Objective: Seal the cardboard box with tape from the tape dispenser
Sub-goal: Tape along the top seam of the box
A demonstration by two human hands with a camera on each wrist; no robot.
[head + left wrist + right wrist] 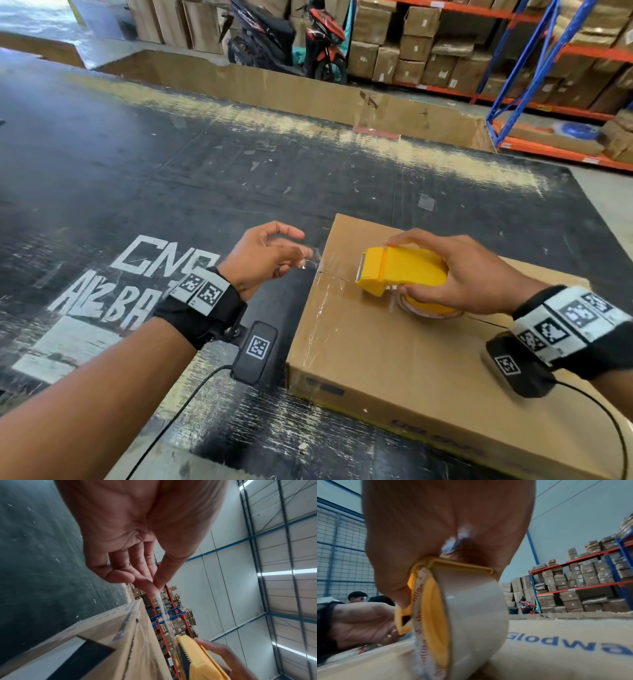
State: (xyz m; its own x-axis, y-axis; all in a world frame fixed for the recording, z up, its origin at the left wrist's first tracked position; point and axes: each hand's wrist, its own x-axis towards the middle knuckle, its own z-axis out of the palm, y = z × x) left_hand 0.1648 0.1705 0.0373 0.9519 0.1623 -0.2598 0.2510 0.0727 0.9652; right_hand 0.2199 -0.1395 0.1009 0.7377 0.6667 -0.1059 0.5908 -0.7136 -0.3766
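Observation:
A flat cardboard box (394,346) lies on the dark table, its flaps closed along a centre seam. My right hand (455,274) grips a yellow tape dispenser (400,270) just above the box's left end, toothed blade facing left. Its clear tape roll (471,615) fills the right wrist view, over the box top (556,649). My left hand (270,257) hovers off the box's left edge and pinches the free end of the clear tape strip (310,258) between thumb and fingers. The strip (164,612) runs taut from my fingertips (154,588) to the dispenser (197,660).
The black work table (171,171) has painted white letters at the left. Open cardboard cartons (308,89) line its far edge. Beyond stand a parked motorcycle (284,37) and orange-blue racks (513,51) of boxes. Other people (358,597) appear in the right wrist view.

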